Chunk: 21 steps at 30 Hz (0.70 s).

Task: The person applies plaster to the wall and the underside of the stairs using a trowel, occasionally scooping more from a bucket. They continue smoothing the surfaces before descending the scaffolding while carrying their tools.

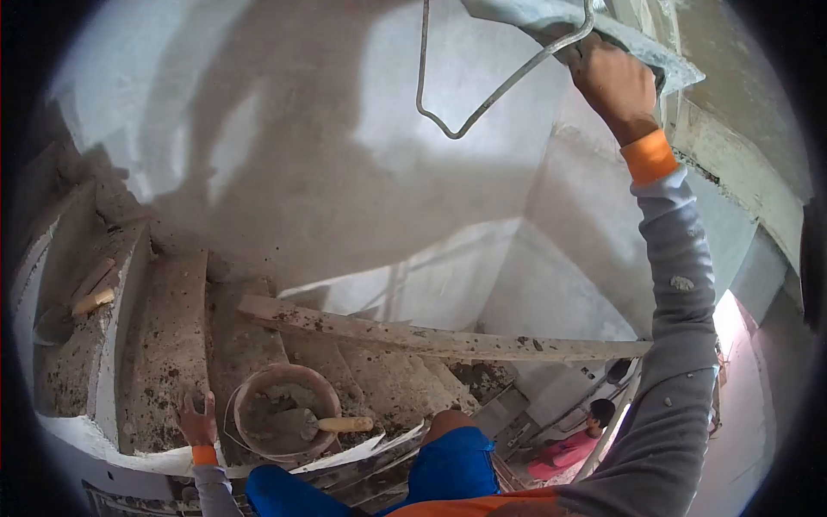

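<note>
Grey plastered walls (345, 129) and mortar-spattered concrete steps (168, 345) are seen. 1 plastering float (674, 67) is gripped overhead, top right, by the right hand (613, 82), fingers curled round it. The left hand (198, 422) is spread flat on a step beside 1 mortar bucket (245, 392) holding 1 trowel (332, 425)

The top edge cuts off the board (517, 10) my right hand (613, 82) grips; my fingertips vanish behind it. The wire (517, 87) runs out of frame there too. The trowel (343, 424) blade is buried in mortar (274, 412). A person (570, 448) below is half hidden behind a rail (615, 424).
</note>
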Motion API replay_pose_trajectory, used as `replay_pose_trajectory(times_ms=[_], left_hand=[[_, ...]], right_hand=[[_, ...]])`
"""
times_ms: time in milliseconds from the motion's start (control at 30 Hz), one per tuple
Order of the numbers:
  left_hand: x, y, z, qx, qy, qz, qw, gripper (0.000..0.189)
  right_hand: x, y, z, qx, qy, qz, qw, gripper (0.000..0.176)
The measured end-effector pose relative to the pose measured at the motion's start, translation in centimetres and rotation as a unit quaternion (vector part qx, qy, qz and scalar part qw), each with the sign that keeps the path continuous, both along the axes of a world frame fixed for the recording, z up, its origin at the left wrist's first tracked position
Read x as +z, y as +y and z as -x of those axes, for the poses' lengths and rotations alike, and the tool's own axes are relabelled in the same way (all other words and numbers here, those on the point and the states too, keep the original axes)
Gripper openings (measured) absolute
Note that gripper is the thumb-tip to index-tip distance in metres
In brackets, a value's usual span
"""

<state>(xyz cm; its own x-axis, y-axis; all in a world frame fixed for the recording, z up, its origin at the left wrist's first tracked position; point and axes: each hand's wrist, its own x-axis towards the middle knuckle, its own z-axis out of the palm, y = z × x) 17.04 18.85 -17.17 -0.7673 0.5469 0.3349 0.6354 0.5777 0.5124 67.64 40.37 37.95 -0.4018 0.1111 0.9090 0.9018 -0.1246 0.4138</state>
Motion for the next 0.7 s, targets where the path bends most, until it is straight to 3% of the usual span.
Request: replay_pose_trajectory(times_ms=[100, 200, 300, 400, 467, 700], left_hand=[[0.2, 0.0, 0.3, 0.018, -0.038, 0.070, 0.997, 0.075], [-0.4, 0.2, 0.5, 0.026, -0.050, 0.039, 0.998, 0.076], [-1.0, 0.1, 0.6, 0.025, 0.030, 0.038, 0.999, 0.075], [-2.1, 0.4, 2.0, 0.011, -0.055, 0.046, 0.997, 0.073], [-0.1, -0.2, 0.2, -0.013, 0.000, 0.011, 1.000, 0.071], [-1.1, 0.0, 0.7, -0.007, 0.027, -0.054, 0.998, 0.069]], right_hand=[[0.4, 6.0, -5.1, -0.056, -0.005, 0.033, 0.998, 0.027], [-1.3, 7.6, -8.0, -0.052, 0.019, 0.046, 0.997, 0.026], [-2.6, 2.3, -3.7, -0.030, 0.006, 0.019, 0.999, 0.026], [-1.5, -1.7, 0.5, -0.007, -0.014, -0.025, 1.000, 0.028], [-0.1, -1.5, 0.7, -0.009, -0.030, -0.039, 0.999, 0.028], [-0.1, 8.6, -9.1, -0.127, 0.074, 0.097, 0.984, 0.027]])
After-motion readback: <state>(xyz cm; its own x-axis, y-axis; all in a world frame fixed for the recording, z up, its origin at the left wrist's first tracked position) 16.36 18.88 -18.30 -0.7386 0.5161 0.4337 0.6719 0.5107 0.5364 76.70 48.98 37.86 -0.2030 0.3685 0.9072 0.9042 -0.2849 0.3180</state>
